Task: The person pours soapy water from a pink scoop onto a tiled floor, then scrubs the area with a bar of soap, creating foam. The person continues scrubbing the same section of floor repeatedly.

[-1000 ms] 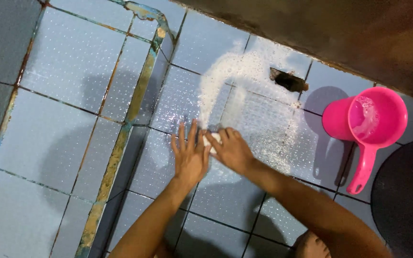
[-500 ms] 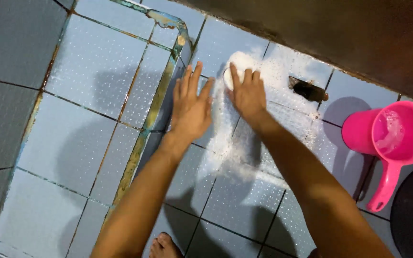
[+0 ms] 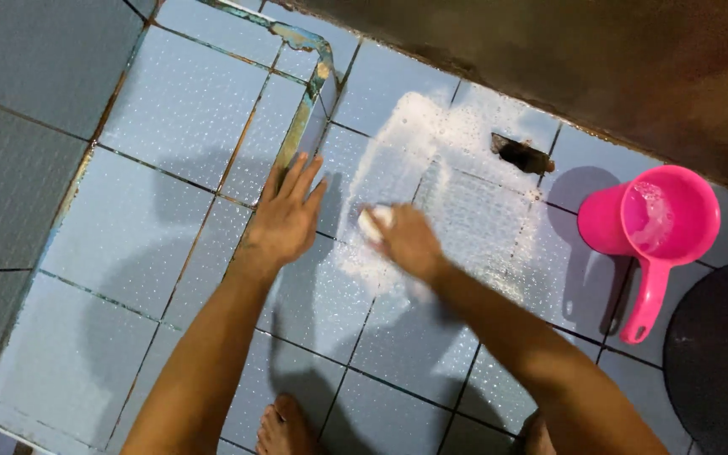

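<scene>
- Blue tiled floor, wet; raised curb with worn, rusty edge runs from top centre down to the left hand, then on toward bottom left. Dark wall bounds the floor at top right.
- Open room: bare tiles to the left of the curb and toward the bottom centre; narrower strip between curb and wall.
- Left hand flat on the floor, fingers spread open, lying over the curb line, holding nothing.
- Right hand pressed on a white scrub pad, fingers closed over it; only its left end shows, so long axis cannot tell.
- Pad sits on the floor just right of the left hand, in a patch of white foam that spreads up toward the wall.
- Dark drain hole near the wall, beyond the foam.
- Pink dipper well right of the hands, upright, suds inside, handle pointing down toward the viewer.
- Dark round thing at right edge, just beside the dipper handle.
- Bare foot at bottom centre.
</scene>
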